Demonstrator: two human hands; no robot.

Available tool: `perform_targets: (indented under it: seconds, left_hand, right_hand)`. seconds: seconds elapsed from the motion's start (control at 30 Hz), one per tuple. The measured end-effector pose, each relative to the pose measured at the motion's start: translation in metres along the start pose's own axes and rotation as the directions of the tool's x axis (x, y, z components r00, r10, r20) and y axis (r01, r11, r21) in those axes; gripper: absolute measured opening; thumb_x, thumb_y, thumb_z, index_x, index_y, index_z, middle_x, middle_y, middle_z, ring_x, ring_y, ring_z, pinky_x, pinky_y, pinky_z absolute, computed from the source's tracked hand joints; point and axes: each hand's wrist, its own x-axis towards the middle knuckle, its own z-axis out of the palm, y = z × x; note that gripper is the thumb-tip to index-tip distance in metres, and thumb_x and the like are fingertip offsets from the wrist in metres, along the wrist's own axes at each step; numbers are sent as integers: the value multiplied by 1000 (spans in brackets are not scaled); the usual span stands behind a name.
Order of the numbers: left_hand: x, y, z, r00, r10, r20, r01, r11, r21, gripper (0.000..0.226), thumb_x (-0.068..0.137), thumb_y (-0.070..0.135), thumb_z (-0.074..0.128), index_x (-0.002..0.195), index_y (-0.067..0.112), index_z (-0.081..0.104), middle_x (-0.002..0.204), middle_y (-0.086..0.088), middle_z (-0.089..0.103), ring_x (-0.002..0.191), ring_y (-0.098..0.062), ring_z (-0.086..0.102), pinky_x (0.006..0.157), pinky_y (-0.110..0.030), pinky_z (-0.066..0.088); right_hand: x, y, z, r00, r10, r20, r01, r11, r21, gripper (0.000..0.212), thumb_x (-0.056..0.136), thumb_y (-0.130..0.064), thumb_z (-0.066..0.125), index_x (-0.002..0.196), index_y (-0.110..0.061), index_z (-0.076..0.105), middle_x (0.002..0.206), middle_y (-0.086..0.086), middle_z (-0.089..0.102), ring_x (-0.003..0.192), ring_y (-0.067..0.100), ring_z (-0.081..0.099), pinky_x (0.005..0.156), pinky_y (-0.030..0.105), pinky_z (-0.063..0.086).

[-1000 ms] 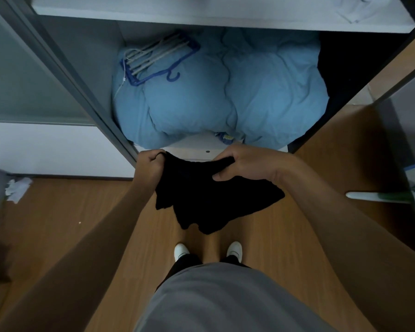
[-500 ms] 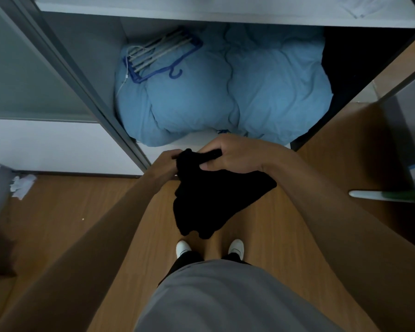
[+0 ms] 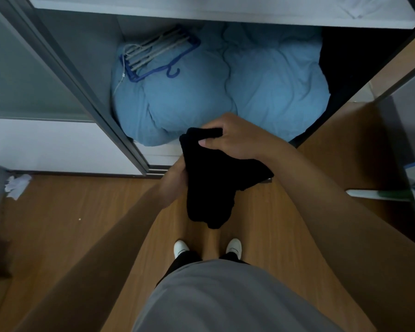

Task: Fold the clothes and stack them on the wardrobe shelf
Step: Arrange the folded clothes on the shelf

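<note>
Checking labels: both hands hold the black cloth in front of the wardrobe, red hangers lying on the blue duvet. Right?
One error: the hangers are blue and white, not red, as the head view shows. The rest holds: left hand and right hand both hold the black cloth in front of the wardrobe, hangers on the blue duvet.
</note>
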Motion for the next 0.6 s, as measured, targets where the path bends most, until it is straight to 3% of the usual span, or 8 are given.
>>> perform_targets:
  seconds: [0.07,0.17,0.27,0.37,0.43,0.5,0.53,0.6]
  left_hand:
    - [-2,-1,-7,993,3,117,-5,1000,14,50,91,55,48,133,28,57,132,5,62,126,-10,54,115,-33,33]
    - [-11,7,-8,967,-78,242,30,980,195,60,74,76,63,125,44,61,137,14,60,132,-4,50,111,-26,38]
    - [-12,15,1,958,-59,282,-113,824,556,55,74,70,70,121,44,59,121,9,69,119,-10,62,100,-30,50]
    - [-10,22,8,968,-11,249,-153,761,631,62,76,58,71,129,28,58,119,0,70,115,-16,65,105,-46,49]
    - [-11,27,9,978,26,205,-139,818,558,68,76,56,72,134,23,57,122,-3,69,116,-20,64,107,-47,46]
    - [-12,30,7,984,60,170,-128,896,425,68,80,48,76,138,19,54,125,-6,68,119,-22,64,108,-44,46]
    - [-13,33,6,987,84,138,-128,925,356,68,81,44,76,139,19,52,127,-5,68,119,-22,63,106,-41,47]
    - [-14,38,8,992,105,75,-120,966,231,63,84,38,74,140,20,52,127,-3,68,119,-21,64,100,-33,52]
  right_hand:
    - [2,-1,-8,999,33,-11,-34,999,-7,14,94,-13,66,104,-10,75,96,-1,74,80,2,62,75,15,44]
    - [7,1,-21,988,140,-61,-135,988,71,15,89,-20,73,103,-23,75,93,-13,72,81,-1,65,77,12,48]
    - [11,3,-34,969,241,-52,-229,957,176,20,84,-21,78,102,-24,73,92,-12,72,82,0,67,72,10,50]
    - [15,4,-38,953,295,-71,-263,920,292,19,82,-16,78,100,-18,75,90,-5,74,84,9,70,75,14,55]
    - [17,5,-40,942,314,-122,-198,809,554,20,88,-14,72,108,-13,73,93,0,75,88,13,70,83,20,56]
    - [13,16,-44,948,300,-108,-80,552,830,30,97,-25,61,124,-13,65,108,6,74,98,17,69,92,28,54]
    - [7,24,-45,946,308,-97,-54,446,893,37,100,-36,54,130,-16,61,117,6,72,104,18,67,96,31,52]
    - [-9,45,-42,916,394,-70,-86,364,927,53,98,-55,46,138,-21,55,131,5,65,121,18,60,108,36,44]
